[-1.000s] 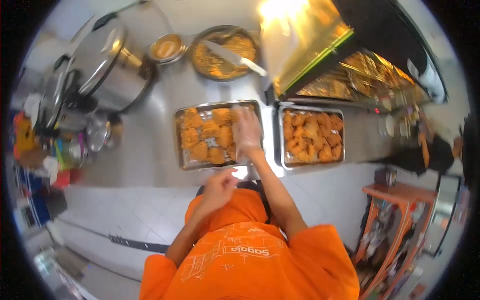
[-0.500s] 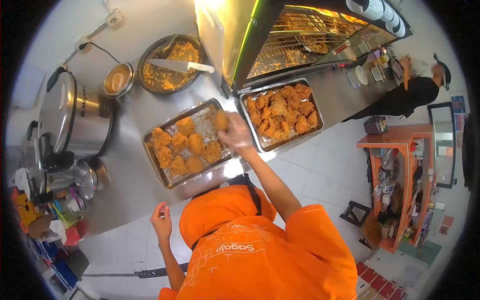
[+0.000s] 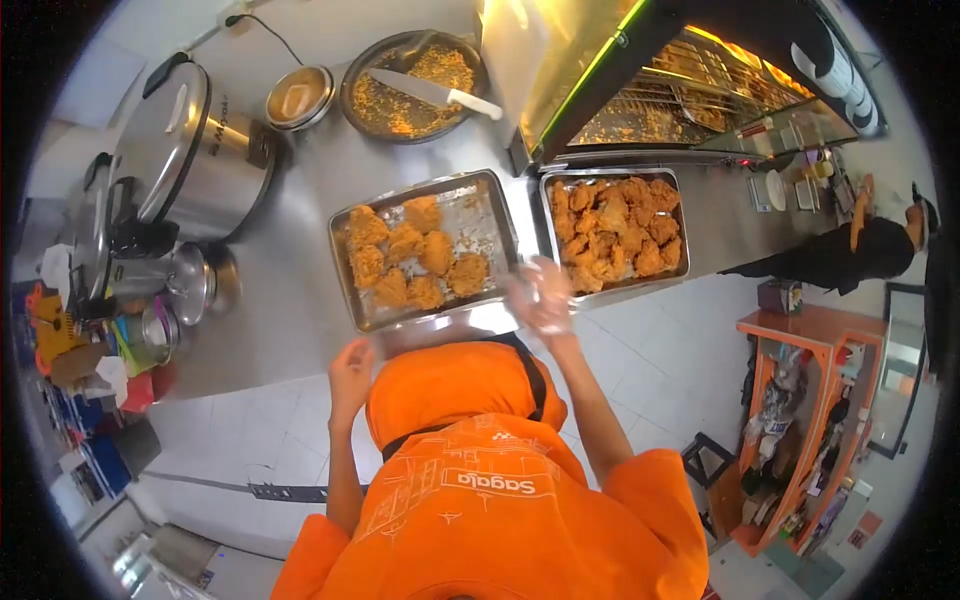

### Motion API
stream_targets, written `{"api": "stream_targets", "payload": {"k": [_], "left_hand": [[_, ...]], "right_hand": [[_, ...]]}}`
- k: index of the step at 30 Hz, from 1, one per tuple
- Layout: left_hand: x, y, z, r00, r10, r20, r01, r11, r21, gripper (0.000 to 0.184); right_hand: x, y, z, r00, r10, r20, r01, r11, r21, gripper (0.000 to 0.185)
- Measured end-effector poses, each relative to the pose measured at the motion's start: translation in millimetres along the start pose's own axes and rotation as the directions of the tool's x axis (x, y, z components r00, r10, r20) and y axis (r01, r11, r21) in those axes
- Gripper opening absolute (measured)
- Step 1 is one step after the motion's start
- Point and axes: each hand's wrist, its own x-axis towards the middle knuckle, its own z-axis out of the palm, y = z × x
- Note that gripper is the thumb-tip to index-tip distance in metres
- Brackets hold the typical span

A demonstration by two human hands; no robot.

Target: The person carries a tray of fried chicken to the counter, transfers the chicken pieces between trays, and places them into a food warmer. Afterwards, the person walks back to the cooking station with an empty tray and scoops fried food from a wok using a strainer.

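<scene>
While chicken [image 3: 612, 225] crowds one tray [image 3: 685, 240] and part-fills another tray [image 3: 480, 207], left fingers [image 3: 352, 353] and right fingers [image 3: 532, 284] hang loose.

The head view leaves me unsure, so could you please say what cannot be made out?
Head view: motion blurs the right hand, so whether it grips anything is unclear.
Head view: the lid hides the inside of the large pot.
Head view: heaped fried pieces hide most of the right tray's floor.
Head view: the top edge cuts off part of the glass cabinet.
</scene>
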Motion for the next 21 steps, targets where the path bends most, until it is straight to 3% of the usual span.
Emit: {"api": "stream_targets", "payload": {"k": [1, 2, 3, 4, 6, 7, 9, 10, 12, 14, 16, 18, 19, 21], "left_hand": [[6, 13, 1, 0.998, 0.057, 0.015, -0.057, 0.997, 0.041, 0.021], [10, 21, 3, 0.992, 0.118, 0.036, -0.12, 0.99, 0.078, 0.021], [11, 23, 5, 0.99, 0.13, 0.049, -0.133, 0.988, 0.072, 0.021], [14, 25, 5, 0.987, 0.151, 0.056, -0.155, 0.985, 0.072, 0.02], [16, 25, -3, 0.978, 0.194, 0.083, -0.2, 0.977, 0.078, 0.02], [13, 22, -7, 0.984, 0.174, 0.036, -0.177, 0.982, 0.068, 0.02], [8, 15, -11, 0.987, 0.158, -0.01, -0.157, 0.987, 0.045, 0.019], [3, 11, -13, 0.99, 0.133, -0.044, -0.13, 0.989, 0.069, 0.02], [-9, -3, -17, 0.992, 0.1, -0.075, -0.093, 0.992, 0.085, 0.021], [-14, -20, -14, 0.994, 0.01, -0.109, -0.003, 0.998, 0.065, 0.022], [-14, -27, -5, 0.995, 0.002, -0.104, 0.004, 0.999, 0.054, 0.022], [-20, -26, 0, 0.995, -0.022, -0.096, 0.027, 0.998, 0.054, 0.022], [-17, -22, 4, 0.998, -0.025, -0.064, 0.029, 0.998, 0.053, 0.022], [-15, -13, 9, 0.997, -0.05, -0.055, 0.053, 0.997, 0.054, 0.022]], "right_hand": [[13, 7, 37, 0.972, -0.106, 0.212, 0.079, 0.988, 0.133, 0.04], [26, -17, 51, 0.949, -0.185, 0.254, 0.193, 0.981, -0.009, 0.051], [37, -40, 59, 0.93, -0.027, 0.366, 0.053, 0.997, -0.062, 0.058], [42, -46, 72, 0.936, -0.016, 0.352, 0.045, 0.996, -0.074, 0.058], [47, -44, 94, 0.761, 0.324, 0.562, -0.167, 0.935, -0.313, 0.057], [48, -36, 96, 0.773, 0.331, 0.542, -0.175, 0.931, -0.319, 0.057], [46, -26, 86, 0.908, 0.181, 0.379, -0.108, 0.973, -0.206, 0.057], [49, -20, 72, 0.908, 0.186, 0.376, -0.11, 0.971, -0.214, 0.057], [66, -30, 5, 0.875, 0.332, 0.353, -0.295, 0.943, -0.157, 0.059], [53, 8, -13, 0.955, 0.269, -0.123, -0.282, 0.954, -0.104, 0.065], [48, 35, -35, 0.821, 0.265, -0.506, -0.383, 0.912, -0.144, 0.071], [49, 59, -43, 0.726, 0.479, -0.494, -0.632, 0.748, -0.204, 0.074], [41, 75, -47, 0.732, 0.481, -0.482, -0.629, 0.749, -0.207, 0.074], [28, 108, -57, 0.797, 0.53, -0.289, -0.594, 0.774, -0.218, 0.07]]}}
